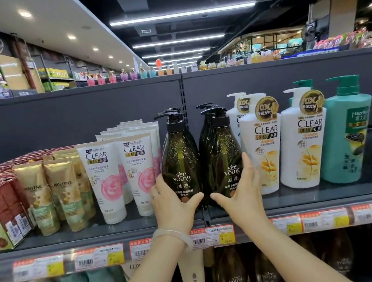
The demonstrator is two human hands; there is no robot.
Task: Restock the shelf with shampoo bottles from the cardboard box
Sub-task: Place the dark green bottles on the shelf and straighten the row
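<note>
**Two dark bottles squared up at the shelf front**

Your left hand (173,203) wraps the base of the left dark shampoo bottle (179,158), thumb across its front and fingers round its left side. Your right hand (241,195) cups the right dark shampoo bottle (223,154) likewise, fingers up its right flank. Held low, each bottle can probably be slid and turned so the labels face out. Both stand upright, just beside each other, on the shelf (306,198), with matching bottles behind. Left of them stand the pink-flowered tubes (123,172); right, the white pump bottles (264,151). Price tags (213,236) line the near edge. The cardboard box is not in view.
</note>
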